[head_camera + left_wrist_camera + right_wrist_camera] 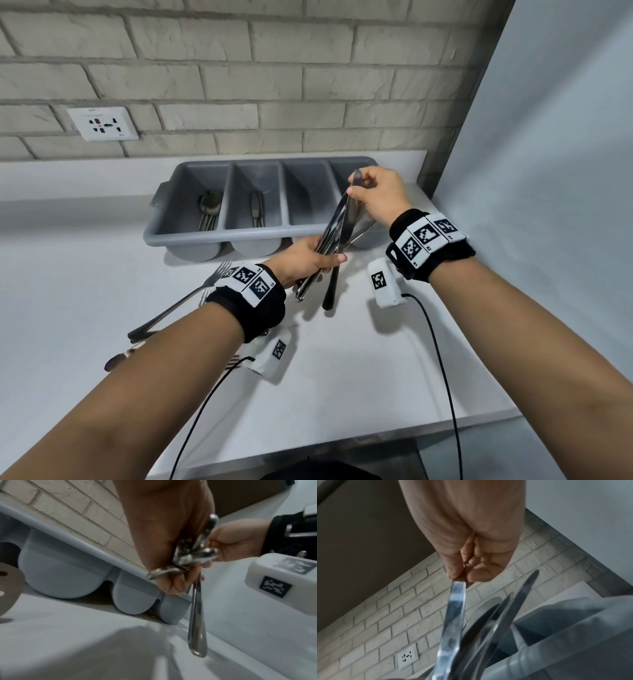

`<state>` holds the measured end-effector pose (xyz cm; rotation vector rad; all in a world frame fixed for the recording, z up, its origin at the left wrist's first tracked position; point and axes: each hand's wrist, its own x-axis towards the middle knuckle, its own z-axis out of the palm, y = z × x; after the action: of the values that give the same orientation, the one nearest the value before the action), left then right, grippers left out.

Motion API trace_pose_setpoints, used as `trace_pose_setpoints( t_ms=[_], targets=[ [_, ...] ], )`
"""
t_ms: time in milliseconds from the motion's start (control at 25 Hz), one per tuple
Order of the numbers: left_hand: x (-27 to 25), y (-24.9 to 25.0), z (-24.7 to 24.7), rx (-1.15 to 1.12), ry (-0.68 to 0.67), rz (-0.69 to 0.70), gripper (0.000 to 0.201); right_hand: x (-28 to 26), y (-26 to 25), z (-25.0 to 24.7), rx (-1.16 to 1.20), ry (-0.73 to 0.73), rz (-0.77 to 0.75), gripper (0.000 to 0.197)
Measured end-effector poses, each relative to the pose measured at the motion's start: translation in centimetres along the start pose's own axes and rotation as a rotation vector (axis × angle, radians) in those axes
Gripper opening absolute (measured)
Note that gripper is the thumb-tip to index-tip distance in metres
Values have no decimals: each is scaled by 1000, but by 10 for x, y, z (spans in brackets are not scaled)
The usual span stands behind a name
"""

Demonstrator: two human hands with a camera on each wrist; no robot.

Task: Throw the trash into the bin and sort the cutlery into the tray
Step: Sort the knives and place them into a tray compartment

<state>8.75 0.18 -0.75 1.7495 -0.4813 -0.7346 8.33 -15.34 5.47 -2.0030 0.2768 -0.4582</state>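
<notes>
Forks [191, 301], steel and long-handled, are lying on the white counter [85, 291] at the left, partly hidden under the left forearm. Moving right, the left hand [303, 262] is curling its fingers around a bundle of knives [330, 236], gripping them at the handles, the smooth rounded handle ends hanging below the fist. The right hand [380, 195] is pinching one knife blade tip between thumb and fingertips, right over the grey plastic tray [191, 236]. That tray is sitting against the brick wall, four deep round-bottomed compartments: spoons [209, 209] are resting in the leftmost, a knife [256, 207] in the second. Blades are gleaming, flat and polished.
</notes>
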Motion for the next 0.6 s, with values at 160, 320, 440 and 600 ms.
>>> trace_pose_setpoints(
  t_ms=[160, 320, 440, 600],
  targets=[
    [3, 1, 5, -85, 113, -25, 22, -8, 0, -4, -182, 154, -92, 39],
    [6, 22, -1, -438, 187, 8, 19, -41, 27, 17, -71, -13, 87, 38],
    [12, 37, -5, -572, 226, 18, 17, -61, 36, 36, 212, -438, 444, 49],
    [19, 46, -2, -618, 276, 80, 21, -62, 17, 43, 432, -427, 472, 44]
  ],
)
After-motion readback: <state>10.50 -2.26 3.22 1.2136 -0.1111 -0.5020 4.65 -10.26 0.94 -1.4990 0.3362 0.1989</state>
